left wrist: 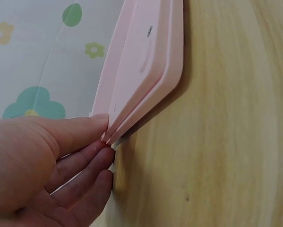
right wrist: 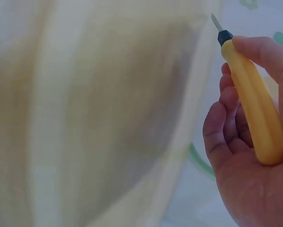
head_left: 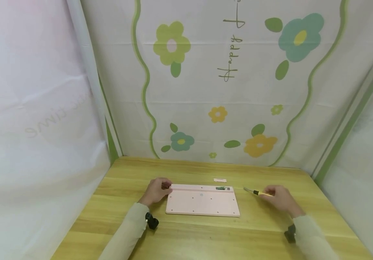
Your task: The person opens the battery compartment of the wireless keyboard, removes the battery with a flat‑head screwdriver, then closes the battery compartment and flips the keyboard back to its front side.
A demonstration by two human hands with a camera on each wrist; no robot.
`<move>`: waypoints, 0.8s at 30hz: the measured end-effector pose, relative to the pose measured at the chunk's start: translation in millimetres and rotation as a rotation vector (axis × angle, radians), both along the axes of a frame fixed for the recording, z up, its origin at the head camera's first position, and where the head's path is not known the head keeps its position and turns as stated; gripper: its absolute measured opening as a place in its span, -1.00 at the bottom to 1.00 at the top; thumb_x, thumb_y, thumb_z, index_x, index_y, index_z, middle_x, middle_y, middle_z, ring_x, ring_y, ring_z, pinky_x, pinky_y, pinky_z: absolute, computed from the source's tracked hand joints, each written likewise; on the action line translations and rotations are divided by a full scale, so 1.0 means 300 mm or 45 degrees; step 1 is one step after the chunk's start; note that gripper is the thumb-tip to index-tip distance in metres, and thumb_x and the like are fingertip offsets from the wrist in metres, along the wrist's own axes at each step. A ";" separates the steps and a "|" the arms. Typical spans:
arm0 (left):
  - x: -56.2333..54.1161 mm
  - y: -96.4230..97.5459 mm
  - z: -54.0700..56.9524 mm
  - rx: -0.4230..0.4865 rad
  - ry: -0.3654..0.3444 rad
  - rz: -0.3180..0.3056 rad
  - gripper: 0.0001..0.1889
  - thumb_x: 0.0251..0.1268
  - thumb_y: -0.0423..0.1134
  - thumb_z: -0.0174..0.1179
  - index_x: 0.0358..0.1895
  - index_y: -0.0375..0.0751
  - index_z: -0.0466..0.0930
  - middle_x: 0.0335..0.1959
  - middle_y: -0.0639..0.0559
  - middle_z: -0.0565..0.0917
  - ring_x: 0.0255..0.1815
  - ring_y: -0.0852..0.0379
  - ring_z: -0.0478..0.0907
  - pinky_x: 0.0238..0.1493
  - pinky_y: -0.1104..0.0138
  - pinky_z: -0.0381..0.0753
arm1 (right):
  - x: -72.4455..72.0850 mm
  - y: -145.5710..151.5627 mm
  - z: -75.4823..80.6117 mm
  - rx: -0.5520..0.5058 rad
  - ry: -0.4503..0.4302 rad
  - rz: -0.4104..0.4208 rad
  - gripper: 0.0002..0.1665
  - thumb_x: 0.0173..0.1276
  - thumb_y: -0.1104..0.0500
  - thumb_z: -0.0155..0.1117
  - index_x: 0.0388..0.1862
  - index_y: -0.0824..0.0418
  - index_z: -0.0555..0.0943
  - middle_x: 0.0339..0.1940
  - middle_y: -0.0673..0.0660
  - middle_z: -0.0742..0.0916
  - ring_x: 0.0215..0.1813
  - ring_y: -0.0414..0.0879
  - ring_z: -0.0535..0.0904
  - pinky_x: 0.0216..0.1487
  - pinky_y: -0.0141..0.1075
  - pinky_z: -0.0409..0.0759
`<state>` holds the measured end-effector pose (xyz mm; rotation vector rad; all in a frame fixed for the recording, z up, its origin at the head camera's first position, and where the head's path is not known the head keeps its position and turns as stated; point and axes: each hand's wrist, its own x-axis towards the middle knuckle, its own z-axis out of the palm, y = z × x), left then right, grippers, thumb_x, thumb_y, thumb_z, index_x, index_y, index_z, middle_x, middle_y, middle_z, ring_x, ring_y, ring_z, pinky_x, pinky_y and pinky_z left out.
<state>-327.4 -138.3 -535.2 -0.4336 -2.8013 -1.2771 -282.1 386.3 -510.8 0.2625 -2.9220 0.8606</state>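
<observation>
A pink keyboard (head_left: 202,203) lies with its screw-dotted underside up on the table. Its battery slot (head_left: 223,188) is uncovered near the far right corner, with something green and silvery inside, too small to make out. My left hand (head_left: 156,190) pinches the keyboard's far left corner, thumb on top and fingertips at the edge (left wrist: 106,137). Off to the keyboard's right, my right hand (head_left: 280,198) holds a screwdriver with a yellow handle (right wrist: 254,104) and a black collar. Its metal tip (head_left: 246,189) points left towards the keyboard, apart from it.
A small pale pink cover (head_left: 220,180) lies on the wooden table (head_left: 186,238) just behind the keyboard. Flower-printed cloth (head_left: 199,86) hangs at the table's back edge, and more cloth stands at the left and right sides.
</observation>
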 end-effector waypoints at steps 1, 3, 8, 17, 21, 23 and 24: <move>0.001 0.000 0.000 -0.001 -0.004 0.002 -0.80 0.39 -0.38 0.39 0.02 -0.26 0.77 -0.09 -0.06 0.80 -0.04 0.01 0.74 0.07 0.08 0.76 | 0.003 0.003 -0.011 0.012 0.007 -0.010 -0.74 0.37 -0.04 0.54 -0.26 0.13 0.76 -0.16 0.10 0.84 -0.05 0.02 0.72 -0.01 -0.07 0.70; 0.002 0.001 -0.001 -0.005 -0.006 0.002 -0.80 0.38 -0.38 0.39 0.02 -0.26 0.77 -0.10 -0.07 0.80 -0.04 0.01 0.74 0.06 0.09 0.76 | 0.008 0.007 -0.030 0.033 0.018 -0.026 -0.71 0.35 -0.06 0.54 -0.25 0.15 0.77 -0.17 0.11 0.84 -0.08 0.01 0.72 -0.04 -0.07 0.70; 0.006 0.002 -0.001 0.003 0.009 -0.010 -0.80 0.37 -0.40 0.40 0.01 -0.30 0.76 -0.10 -0.11 0.80 -0.05 -0.02 0.74 0.05 0.06 0.76 | 0.018 0.005 -0.049 0.071 0.040 -0.032 -0.70 0.33 -0.04 0.55 -0.26 0.19 0.78 -0.30 0.04 0.81 -0.22 -0.12 0.66 -0.20 -0.27 0.66; 0.012 0.005 0.006 0.015 0.000 -0.017 -0.80 0.39 -0.41 0.37 0.03 -0.31 0.76 -0.09 -0.12 0.79 -0.05 -0.02 0.73 0.07 0.06 0.76 | 0.021 -0.002 -0.063 0.102 0.048 -0.005 -0.78 0.36 0.02 0.53 -0.30 0.16 0.78 -0.36 -0.03 0.79 -0.27 -0.20 0.64 -0.22 -0.32 0.65; 0.008 0.004 0.007 -0.003 -0.001 -0.008 -0.80 0.39 -0.40 0.37 0.03 -0.29 0.76 -0.08 -0.10 0.79 -0.04 0.00 0.73 0.06 0.09 0.76 | 0.024 -0.008 -0.059 0.104 0.046 0.013 -0.82 0.36 0.05 0.53 -0.31 0.14 0.78 -0.35 -0.04 0.79 -0.25 -0.19 0.66 -0.19 -0.28 0.69; 0.007 0.004 0.007 -0.004 -0.004 -0.002 -0.79 0.39 -0.40 0.37 0.04 -0.29 0.76 -0.08 -0.10 0.79 -0.03 0.00 0.73 0.06 0.09 0.76 | 0.024 -0.008 -0.054 0.112 0.054 0.046 -0.81 0.36 0.05 0.53 -0.30 0.16 0.77 -0.32 -0.01 0.80 -0.24 -0.17 0.67 -0.18 -0.23 0.72; 0.007 0.004 0.009 0.000 -0.006 -0.001 -0.79 0.39 -0.40 0.37 0.04 -0.29 0.76 -0.08 -0.10 0.79 -0.03 0.00 0.73 0.07 0.08 0.76 | 0.023 -0.009 -0.051 0.115 0.053 0.047 -0.81 0.35 0.06 0.54 -0.29 0.16 0.78 -0.31 0.00 0.81 -0.23 -0.16 0.68 -0.17 -0.23 0.73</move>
